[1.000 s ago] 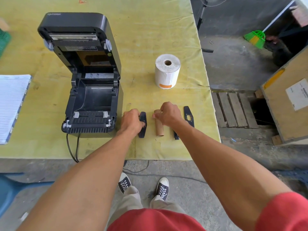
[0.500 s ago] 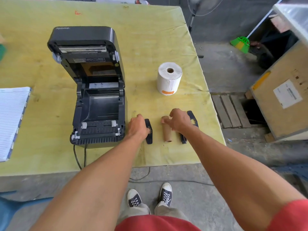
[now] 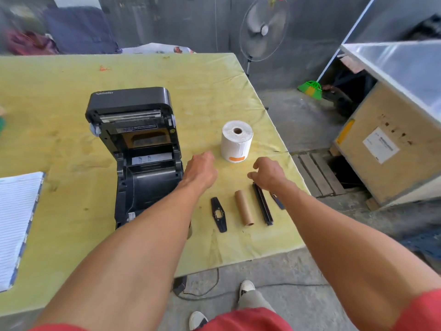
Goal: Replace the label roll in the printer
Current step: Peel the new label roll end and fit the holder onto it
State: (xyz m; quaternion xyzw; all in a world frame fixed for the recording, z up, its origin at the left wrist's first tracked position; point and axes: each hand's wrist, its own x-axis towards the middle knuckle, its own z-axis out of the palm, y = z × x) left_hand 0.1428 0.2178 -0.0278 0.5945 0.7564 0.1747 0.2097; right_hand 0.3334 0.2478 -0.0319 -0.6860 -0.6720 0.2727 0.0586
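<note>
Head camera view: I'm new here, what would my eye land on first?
Probably the black printer, standing with its lid flipped open on the left of the yellow table. To its right a full white label roll stands on end, with the left hand and right hand hovering empty just in front of it. Nearer the table edge lies a bare cardboard core.

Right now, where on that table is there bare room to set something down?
Widest: the far half of the table, behind the printer and roll. Also the strip between notebook and printer. Crowded: right of the printer, where the left hand and right hand hover near the roll, beyond the guide, core and spindle.
</note>
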